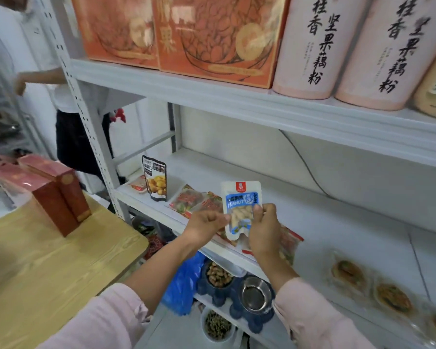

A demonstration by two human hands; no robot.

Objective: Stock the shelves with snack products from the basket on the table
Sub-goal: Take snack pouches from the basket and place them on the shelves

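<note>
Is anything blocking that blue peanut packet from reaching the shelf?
Nothing visible. The left hand and right hand pinch the peanut packet over red snack packets at the shelf edge; bare shelf lies behind.

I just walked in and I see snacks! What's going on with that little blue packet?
A person is stocking snacks. The left hand and right hand pinch a blue-and-white peanut packet by its side edges, upright above the middle shelf, not yet set down. Some red packets lie there, and a dark pouch stands at the left end.
</note>
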